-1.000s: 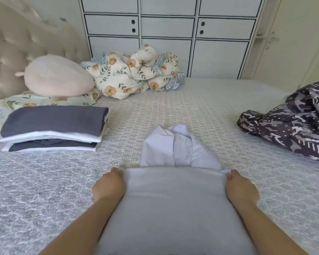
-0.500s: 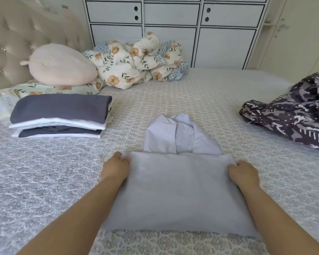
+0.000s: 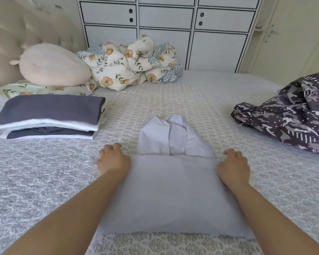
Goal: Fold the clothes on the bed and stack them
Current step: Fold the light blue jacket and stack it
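Observation:
A pale lilac shirt [image 3: 173, 190] lies on the bed in front of me, its lower half folded up over the body, with the collar end [image 3: 171, 137] sticking out beyond the fold. My left hand [image 3: 113, 161] holds the far left corner of the folded layer with curled fingers, low on the bedspread. My right hand [image 3: 233, 167] holds the far right corner the same way. A stack of folded clothes [image 3: 50, 116], dark grey and white layers, sits on the bed to the left. An unfolded dark patterned garment [image 3: 291, 115] lies crumpled at the right.
A round pink cushion [image 3: 53, 65] rests on a floral pillow [image 3: 44, 90] by the tufted headboard [image 3: 7, 34]. A bundled floral duvet [image 3: 129, 65] lies at the back of the bed. White cabinets [image 3: 191, 34] stand behind. The patterned bedspread [image 3: 191, 100] shows between the piles.
Both hands carried the shirt's near edge forward and laid it down over the body, so the fold now lies flat. The view shifted forward slightly.

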